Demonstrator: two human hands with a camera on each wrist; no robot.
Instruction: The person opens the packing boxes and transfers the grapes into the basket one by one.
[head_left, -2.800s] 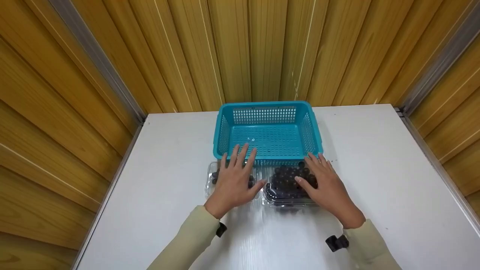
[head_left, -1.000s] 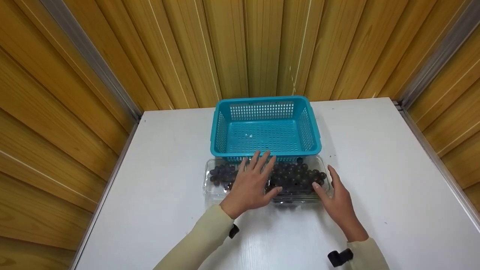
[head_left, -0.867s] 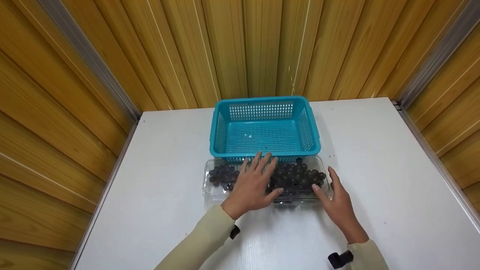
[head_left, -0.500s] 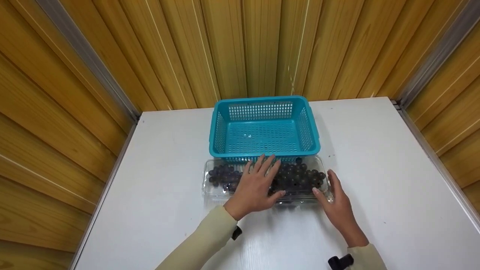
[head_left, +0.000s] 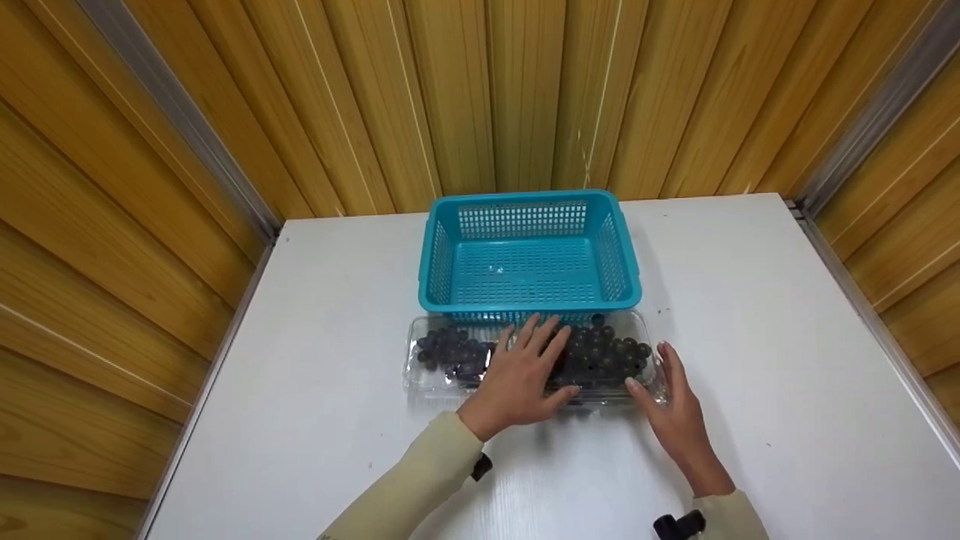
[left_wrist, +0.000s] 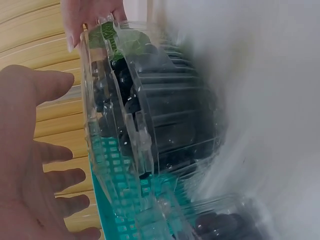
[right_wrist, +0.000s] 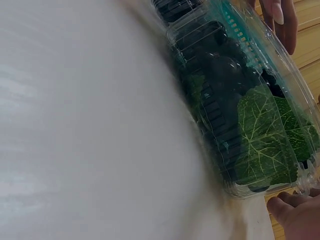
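Note:
Two clear plastic clamshell boxes of dark grapes lie side by side. The right box (head_left: pixel 600 391) shows green leaves (right_wrist: pixel 262 137) at its right end in the right wrist view. The left box (head_left: pixel 424 381) is partly hidden by my left hand. My left hand (head_left: pixel 520 382) spreads over the place where the boxes meet, its thumb toward the right box's front edge and nothing in its grasp. At the right box's outer end is my right hand (head_left: pixel 679 412), thumb by the front corner and fingers along the side, loosely extended.
A teal plastic basket (head_left: pixel 525 307) with perforated walls stands right behind the boxes, with small shiny spots on its floor. The white table (head_left: pixel 337 322) ends at wood-patterned panels (head_left: pixel 517 90) at the back and sides.
Since the earliest frame my left hand has moved right, from the left box to between the boxes. My right hand has come off the grapes' top to the box's right end.

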